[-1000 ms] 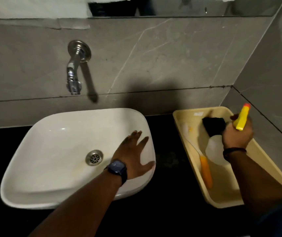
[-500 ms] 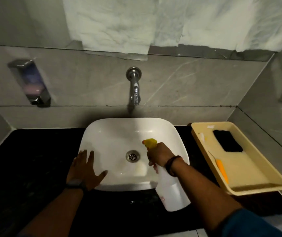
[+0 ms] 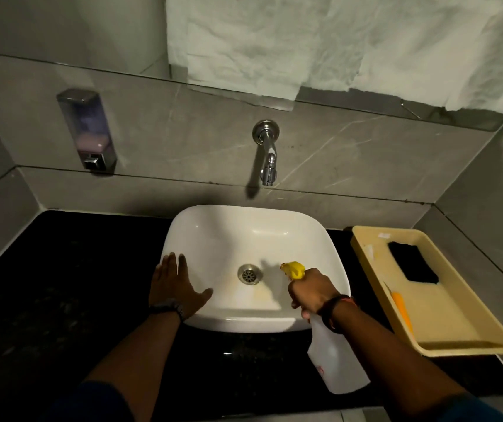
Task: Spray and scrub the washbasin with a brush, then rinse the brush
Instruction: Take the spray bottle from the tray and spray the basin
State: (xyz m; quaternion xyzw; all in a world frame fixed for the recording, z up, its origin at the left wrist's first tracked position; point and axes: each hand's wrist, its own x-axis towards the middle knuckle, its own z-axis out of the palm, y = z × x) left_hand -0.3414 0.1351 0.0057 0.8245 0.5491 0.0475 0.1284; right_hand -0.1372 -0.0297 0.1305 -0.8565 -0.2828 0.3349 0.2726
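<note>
Spray bottle [image 3: 334,359]: we hold it in our right hand [image 3: 312,292], grip wrapped round the neck, long axis tilted back toward us, yellow nozzle [image 3: 293,269] pointing left at the drain [image 3: 249,274], likely to wet the washbasin [image 3: 244,236]. Left hand [image 3: 175,287]: flat and open on the rim, steadying. Brush [image 3: 401,310]: lying unused in the tray [image 3: 463,345] on the counter [image 3: 76,284].

Grey marble wall tiles [image 3: 335,147], black counter [image 3: 76,284], dim light.
</note>
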